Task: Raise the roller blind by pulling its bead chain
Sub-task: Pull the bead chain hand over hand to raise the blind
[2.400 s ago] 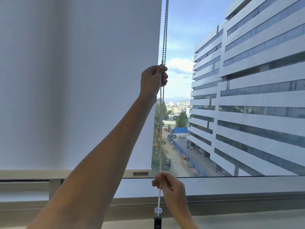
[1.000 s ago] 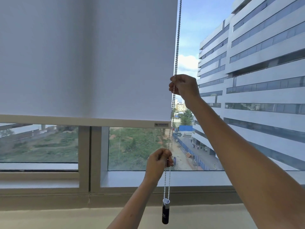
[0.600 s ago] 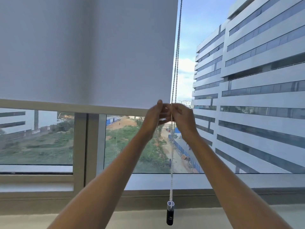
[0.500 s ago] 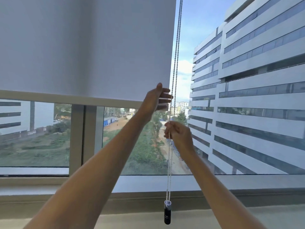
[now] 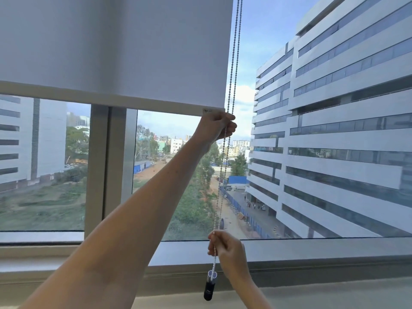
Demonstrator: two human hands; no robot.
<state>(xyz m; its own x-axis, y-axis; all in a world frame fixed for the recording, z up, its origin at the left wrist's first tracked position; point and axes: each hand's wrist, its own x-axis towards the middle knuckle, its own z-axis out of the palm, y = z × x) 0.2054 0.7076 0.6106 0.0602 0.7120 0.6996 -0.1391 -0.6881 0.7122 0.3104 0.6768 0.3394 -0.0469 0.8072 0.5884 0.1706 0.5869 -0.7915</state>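
A white roller blind covers the upper part of the window; its bottom bar hangs well above the sill. The bead chain runs down along the blind's right edge to a black weight near the sill. My left hand is raised and closed on the chain just under the blind's lower right corner. My right hand is low, just above the weight, closed on the chain.
A grey window frame post stands left of centre. The window sill runs across the bottom. Beyond the glass stands a large office building on the right, with trees and a street below.
The blind's bottom bar has risen steadily from the sill. In the last half second my right hand pulled the chain down to just above the weight, and my left hand closed on the chain higher up.
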